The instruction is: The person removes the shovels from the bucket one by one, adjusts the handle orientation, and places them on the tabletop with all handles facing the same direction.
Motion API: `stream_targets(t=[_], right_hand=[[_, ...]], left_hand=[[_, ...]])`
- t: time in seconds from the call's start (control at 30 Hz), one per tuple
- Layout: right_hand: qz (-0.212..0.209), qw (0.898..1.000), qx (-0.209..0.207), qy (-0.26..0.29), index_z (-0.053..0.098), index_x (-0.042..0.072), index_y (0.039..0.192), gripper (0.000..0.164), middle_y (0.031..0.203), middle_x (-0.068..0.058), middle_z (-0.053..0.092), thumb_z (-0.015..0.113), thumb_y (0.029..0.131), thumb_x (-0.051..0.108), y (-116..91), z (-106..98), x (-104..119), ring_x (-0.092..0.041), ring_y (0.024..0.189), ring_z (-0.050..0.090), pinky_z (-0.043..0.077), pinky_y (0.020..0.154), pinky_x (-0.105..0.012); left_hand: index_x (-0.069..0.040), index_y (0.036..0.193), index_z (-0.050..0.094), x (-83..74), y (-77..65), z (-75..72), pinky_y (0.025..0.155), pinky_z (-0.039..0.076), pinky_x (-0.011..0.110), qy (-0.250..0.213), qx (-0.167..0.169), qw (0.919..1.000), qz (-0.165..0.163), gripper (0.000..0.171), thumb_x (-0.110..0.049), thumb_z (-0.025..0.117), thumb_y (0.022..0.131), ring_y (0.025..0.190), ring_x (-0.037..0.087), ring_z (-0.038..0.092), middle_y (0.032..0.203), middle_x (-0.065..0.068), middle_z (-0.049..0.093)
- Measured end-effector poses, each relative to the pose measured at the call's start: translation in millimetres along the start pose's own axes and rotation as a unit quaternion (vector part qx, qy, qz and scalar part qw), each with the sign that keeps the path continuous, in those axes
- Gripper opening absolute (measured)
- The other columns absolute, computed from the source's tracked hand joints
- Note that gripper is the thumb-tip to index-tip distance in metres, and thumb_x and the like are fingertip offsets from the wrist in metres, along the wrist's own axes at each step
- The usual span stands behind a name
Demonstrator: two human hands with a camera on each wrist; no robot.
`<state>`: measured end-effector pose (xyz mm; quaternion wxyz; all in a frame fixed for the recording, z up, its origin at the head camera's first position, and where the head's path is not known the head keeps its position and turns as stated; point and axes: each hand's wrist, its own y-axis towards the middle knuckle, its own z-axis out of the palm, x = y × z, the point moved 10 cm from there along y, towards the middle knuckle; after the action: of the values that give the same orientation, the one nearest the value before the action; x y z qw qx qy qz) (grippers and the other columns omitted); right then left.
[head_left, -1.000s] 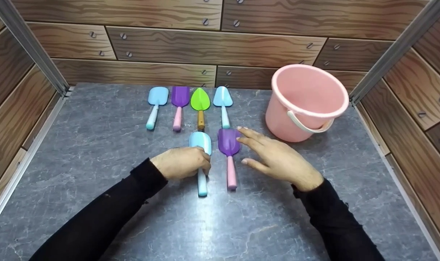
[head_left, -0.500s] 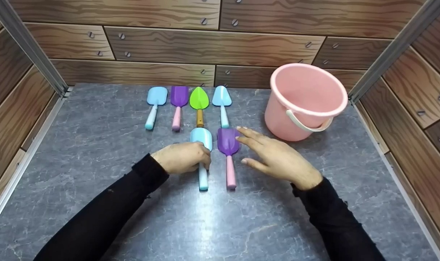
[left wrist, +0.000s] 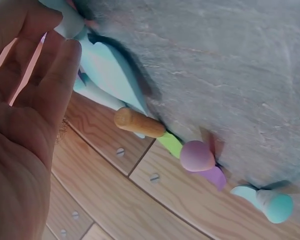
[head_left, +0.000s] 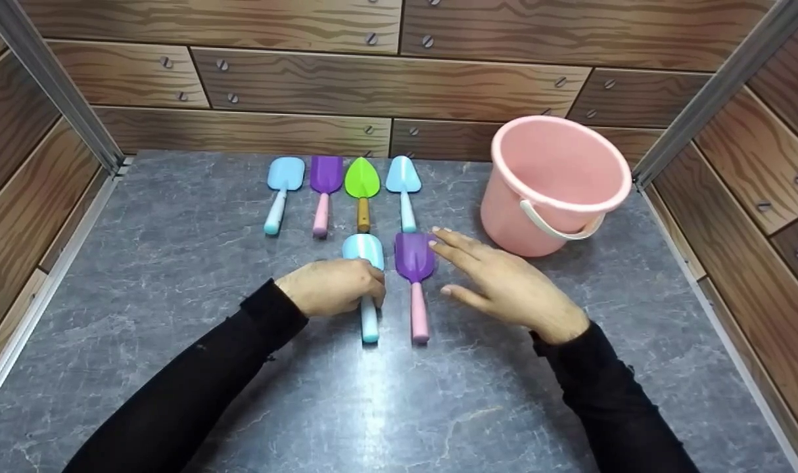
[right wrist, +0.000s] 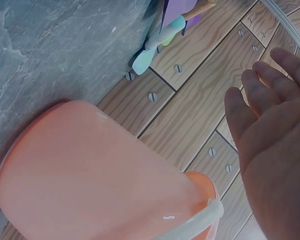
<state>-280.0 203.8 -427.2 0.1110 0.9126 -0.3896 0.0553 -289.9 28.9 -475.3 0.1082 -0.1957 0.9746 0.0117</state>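
My left hand pinches the upper handle of a light blue toy shovel that lies blade-away on the table. In the left wrist view, thumb and fingers meet at that shovel's handle, with its blade beyond them. To its right lies a purple toy shovel with a pink handle. My right hand has its fingers extended, the fingertips right at the edge of the purple blade. In the right wrist view the fingers are spread and grip nothing.
Along the back lie a blue shovel, a purple one, a green one with a brown handle, and a light blue pointed one. A pink bucket with a white handle stands at right. Wood-patterned walls enclose the table.
My left hand has shifted the light blue shovel slightly away from me, bringing it closely level with the purple one. My right hand has hardly moved.
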Motion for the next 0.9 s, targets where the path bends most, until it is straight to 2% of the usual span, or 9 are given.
stream_targets(t=[0.3, 0.5, 0.7, 0.9], right_hand=[[-0.003, 1.000, -0.024, -0.010, 0.050, 0.013, 0.179, 0.074, 0.189, -0.011, 0.047, 0.078, 0.115, 0.038, -2.5, -14.2, 1.1, -0.033, 0.171, 0.054, 0.053, 0.137, -0.057], [0.008, 1.000, -0.024, -0.018, 0.047, 0.017, 0.181, 0.073, 0.191, -0.008, 0.044, 0.073, 0.118, 0.043, -4.2, -20.5, -0.9, -0.031, 0.172, 0.052, 0.052, 0.138, -0.057], [0.008, 0.997, -0.064, -0.039, 0.052, 0.013, 0.178, 0.072, 0.188, -0.011, 0.049, 0.075, 0.116, 0.042, -5.8, -30.9, -0.5, -0.036, 0.171, 0.053, 0.050, 0.138, -0.061], [0.044, 0.992, -0.102, -0.052, 0.051, 0.013, 0.178, 0.074, 0.187, -0.013, 0.049, 0.076, 0.115, 0.042, -6.5, -45.6, -8.9, -0.039, 0.170, 0.054, 0.042, 0.142, -0.068]], left_hand=[[-0.007, 0.112, 0.089, -4.4, 1.5, -21.2, 0.096, 0.072, 0.038, -0.013, -0.035, 0.9993, 0.002, 0.030, 0.014, 0.077, 0.096, 0.111, 0.028, 0.082, 0.115, 0.009, 0.086], [-0.003, 0.124, 0.086, 3.0, 1.7, -38.0, 0.103, 0.071, 0.044, -0.014, -0.080, 0.9959, -0.039, 0.027, 0.007, 0.076, 0.101, 0.116, 0.030, 0.082, 0.122, 0.014, 0.085], [-0.005, 0.125, 0.085, 8.5, 0.3, -53.0, 0.107, 0.070, 0.044, -0.012, -0.128, 0.9891, -0.072, 0.022, -0.001, 0.077, 0.105, 0.117, 0.030, 0.082, 0.123, 0.013, 0.085], [-0.006, 0.136, 0.082, 12.9, -6.5, -64.7, 0.120, 0.066, 0.046, -0.017, -0.175, 0.9774, -0.117, 0.025, -0.010, 0.075, 0.112, 0.131, 0.033, 0.079, 0.135, 0.011, 0.083]])
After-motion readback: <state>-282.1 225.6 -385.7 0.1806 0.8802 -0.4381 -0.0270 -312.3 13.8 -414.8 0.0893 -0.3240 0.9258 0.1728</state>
